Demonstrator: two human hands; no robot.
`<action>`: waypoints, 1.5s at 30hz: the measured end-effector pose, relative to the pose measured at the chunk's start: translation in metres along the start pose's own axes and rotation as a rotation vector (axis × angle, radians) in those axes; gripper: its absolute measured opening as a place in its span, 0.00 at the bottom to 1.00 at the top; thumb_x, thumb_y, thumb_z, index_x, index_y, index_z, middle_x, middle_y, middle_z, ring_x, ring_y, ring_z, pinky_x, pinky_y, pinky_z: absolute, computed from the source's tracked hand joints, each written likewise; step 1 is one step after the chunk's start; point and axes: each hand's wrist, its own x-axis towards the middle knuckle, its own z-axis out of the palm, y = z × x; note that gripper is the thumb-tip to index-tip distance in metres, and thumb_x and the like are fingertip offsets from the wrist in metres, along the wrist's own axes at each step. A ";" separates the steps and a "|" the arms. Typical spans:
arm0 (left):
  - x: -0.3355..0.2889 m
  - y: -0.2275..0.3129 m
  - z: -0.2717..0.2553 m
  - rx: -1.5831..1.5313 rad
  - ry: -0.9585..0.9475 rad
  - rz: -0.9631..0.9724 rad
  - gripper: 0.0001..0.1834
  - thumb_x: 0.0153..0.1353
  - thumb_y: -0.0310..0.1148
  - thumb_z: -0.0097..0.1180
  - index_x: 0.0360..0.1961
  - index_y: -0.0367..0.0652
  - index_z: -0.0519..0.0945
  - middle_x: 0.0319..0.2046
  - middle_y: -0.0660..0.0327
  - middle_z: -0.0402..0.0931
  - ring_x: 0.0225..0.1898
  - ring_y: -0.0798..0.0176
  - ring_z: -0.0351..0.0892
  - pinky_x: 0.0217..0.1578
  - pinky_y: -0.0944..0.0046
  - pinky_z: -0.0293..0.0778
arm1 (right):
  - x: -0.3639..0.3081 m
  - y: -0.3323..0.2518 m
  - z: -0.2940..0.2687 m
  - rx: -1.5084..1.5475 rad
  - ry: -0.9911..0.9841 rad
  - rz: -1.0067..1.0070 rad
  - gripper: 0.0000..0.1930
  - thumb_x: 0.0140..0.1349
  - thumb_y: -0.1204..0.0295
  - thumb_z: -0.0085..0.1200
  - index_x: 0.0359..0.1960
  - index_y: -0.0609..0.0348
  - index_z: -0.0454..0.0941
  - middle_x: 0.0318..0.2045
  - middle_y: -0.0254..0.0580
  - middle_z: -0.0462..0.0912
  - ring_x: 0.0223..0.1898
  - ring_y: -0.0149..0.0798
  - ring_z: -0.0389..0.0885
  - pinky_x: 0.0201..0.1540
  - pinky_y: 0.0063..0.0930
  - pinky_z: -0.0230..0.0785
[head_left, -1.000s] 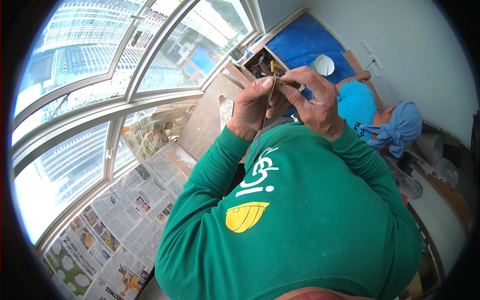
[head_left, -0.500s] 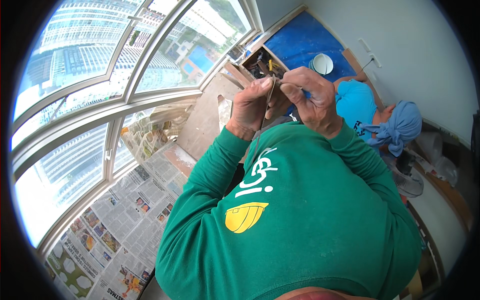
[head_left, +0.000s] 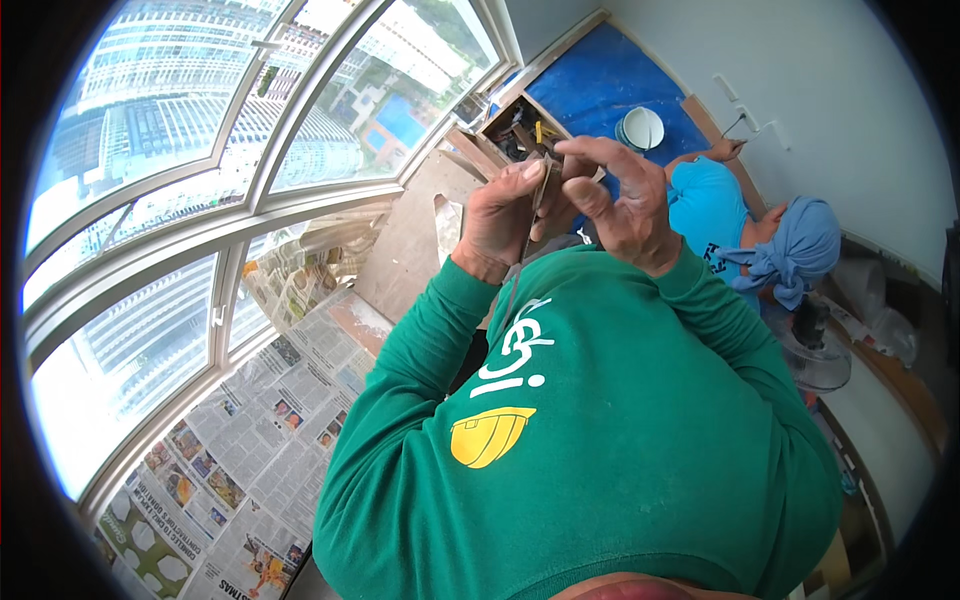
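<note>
Both hands are raised in front of my chest. My left hand (head_left: 502, 215) pinches a thin, dark, cord-like strip (head_left: 525, 243) between thumb and fingers, and the strip hangs down toward my green sweatshirt. Its upper end is at my left fingertips, and I cannot make out exactly what it is. Close beside that end, my right hand (head_left: 632, 205) has its thumb and forefinger spread apart, with nothing visible between them. Its other fingers are partly hidden.
Newspaper (head_left: 270, 420) covers the surface at left, below large windows (head_left: 290, 120). Beyond my hands are a wooden box (head_left: 515, 125) of tools, a blue sheet (head_left: 610, 75) and a white bucket (head_left: 641, 128). A co-worker (head_left: 712, 205) crouches at right near a fan (head_left: 815, 358).
My right thumb and forefinger have come off the strip's upper end and spread apart. My left hand keeps its pinch. The co-worker's hand has shifted up along the wall.
</note>
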 end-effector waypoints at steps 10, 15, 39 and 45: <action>0.004 -0.006 -0.005 0.004 -0.106 0.013 0.23 0.74 0.48 0.60 0.28 0.41 0.76 0.22 0.61 0.73 0.18 0.65 0.69 0.23 0.64 0.65 | -0.001 -0.002 -0.002 0.051 0.004 0.029 0.09 0.76 0.70 0.67 0.51 0.60 0.86 0.37 0.43 0.87 0.36 0.36 0.87 0.36 0.34 0.81; 0.000 -0.002 0.005 0.080 -0.066 0.017 0.23 0.75 0.48 0.59 0.27 0.41 0.77 0.22 0.63 0.72 0.18 0.66 0.69 0.24 0.64 0.65 | -0.003 -0.011 -0.004 0.073 -0.010 0.078 0.12 0.74 0.69 0.69 0.53 0.60 0.85 0.39 0.44 0.87 0.36 0.36 0.87 0.36 0.34 0.80; 0.011 0.008 0.011 0.393 0.306 -0.116 0.21 0.81 0.48 0.59 0.52 0.38 0.86 0.38 0.61 0.84 0.35 0.68 0.83 0.37 0.67 0.80 | -0.014 0.017 -0.011 0.380 0.063 0.674 0.18 0.79 0.58 0.64 0.50 0.64 0.87 0.32 0.34 0.88 0.32 0.26 0.84 0.38 0.22 0.77; 0.008 -0.014 -0.018 0.040 -0.015 -0.152 0.25 0.82 0.45 0.55 0.59 0.28 0.82 0.52 0.46 0.87 0.52 0.53 0.90 0.58 0.54 0.86 | -0.013 0.019 -0.018 0.301 0.071 0.736 0.17 0.79 0.59 0.63 0.51 0.64 0.87 0.34 0.34 0.88 0.34 0.25 0.84 0.37 0.23 0.77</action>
